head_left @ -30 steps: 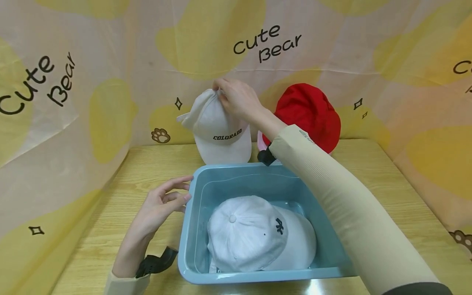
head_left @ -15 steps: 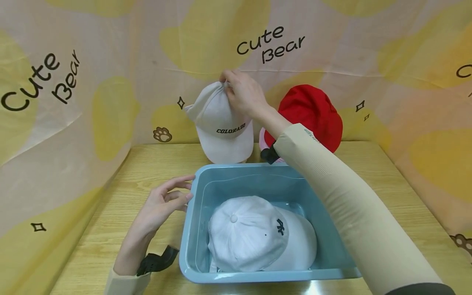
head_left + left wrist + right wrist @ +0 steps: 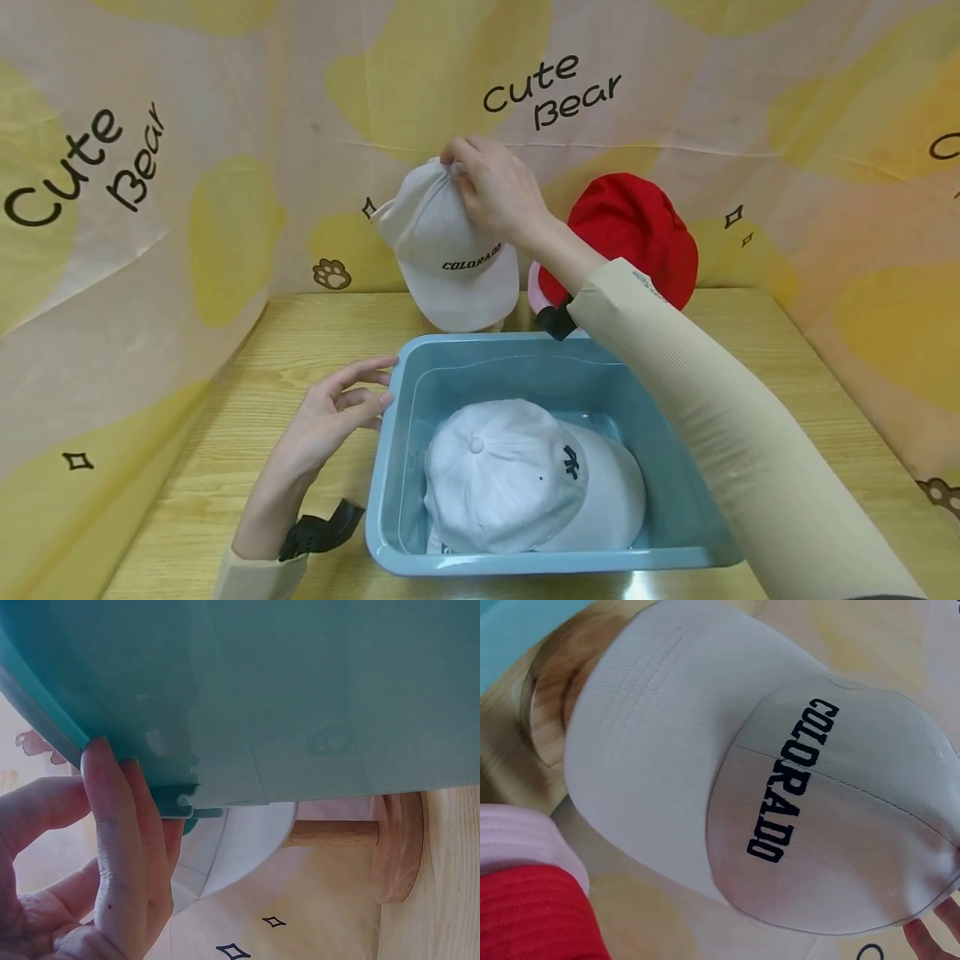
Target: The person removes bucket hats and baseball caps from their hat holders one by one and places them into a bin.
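My right hand (image 3: 498, 187) pinches the crown of a white baseball cap (image 3: 461, 242) lettered COLORADO, its brim pointing down toward me. In the right wrist view this cap (image 3: 780, 787) fills the middle, with fingertips at its lower right edge. A wooden stand (image 3: 397, 847) with a round base shows below the cap's brim. My left hand (image 3: 330, 417) rests its fingertips against the left rim of a light blue plastic basin (image 3: 381, 492). Inside the basin lies another white baseball cap (image 3: 502, 475) with a dark emblem, brim to the right.
A red hat (image 3: 637, 233) with a pink hat (image 3: 536, 287) under it sits right of the lettered cap, partly behind my forearm. Behind the wooden table (image 3: 300, 333) hangs a patterned cloth (image 3: 405, 83), which also closes in the sides.
My right hand has risen slightly with the lettered cap, which shifts a little in tilt. My left hand stays at the basin's rim, and the cap inside lies as before.
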Demonstrator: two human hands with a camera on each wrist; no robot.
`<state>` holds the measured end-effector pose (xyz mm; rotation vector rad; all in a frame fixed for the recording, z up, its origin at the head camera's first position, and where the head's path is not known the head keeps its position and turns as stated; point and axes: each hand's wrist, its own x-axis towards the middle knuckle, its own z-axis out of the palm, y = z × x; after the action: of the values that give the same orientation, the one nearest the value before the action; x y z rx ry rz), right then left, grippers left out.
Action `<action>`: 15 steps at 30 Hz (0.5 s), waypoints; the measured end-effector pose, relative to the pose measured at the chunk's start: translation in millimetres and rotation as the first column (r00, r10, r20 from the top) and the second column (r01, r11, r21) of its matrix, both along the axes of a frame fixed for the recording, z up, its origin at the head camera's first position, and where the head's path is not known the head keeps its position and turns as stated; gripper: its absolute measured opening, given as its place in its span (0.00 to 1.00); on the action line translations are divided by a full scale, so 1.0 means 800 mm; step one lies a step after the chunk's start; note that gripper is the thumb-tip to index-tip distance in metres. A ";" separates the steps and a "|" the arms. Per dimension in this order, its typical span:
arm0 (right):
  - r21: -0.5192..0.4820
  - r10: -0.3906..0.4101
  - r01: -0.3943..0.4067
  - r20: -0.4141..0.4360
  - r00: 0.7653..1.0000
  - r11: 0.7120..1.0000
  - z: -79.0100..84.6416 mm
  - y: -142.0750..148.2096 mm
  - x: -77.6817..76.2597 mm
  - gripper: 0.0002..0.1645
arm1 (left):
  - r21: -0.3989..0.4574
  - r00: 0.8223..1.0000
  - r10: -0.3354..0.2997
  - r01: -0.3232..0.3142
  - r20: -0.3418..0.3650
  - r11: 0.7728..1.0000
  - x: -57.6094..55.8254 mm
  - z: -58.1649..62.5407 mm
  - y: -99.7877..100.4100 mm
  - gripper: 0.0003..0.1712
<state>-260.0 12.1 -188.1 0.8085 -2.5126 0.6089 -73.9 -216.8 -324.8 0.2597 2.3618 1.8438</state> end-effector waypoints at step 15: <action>-0.015 0.036 -0.037 -0.052 0.998 0.999 0.013 0.012 0.031 0.13 | -0.004 1.000 -0.004 0.004 -0.008 1.000 0.004 0.005 0.004 0.27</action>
<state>-235.0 21.3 -177.7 0.8553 -2.4480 0.6119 -70.9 -213.8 -321.0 0.2709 2.3684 1.8394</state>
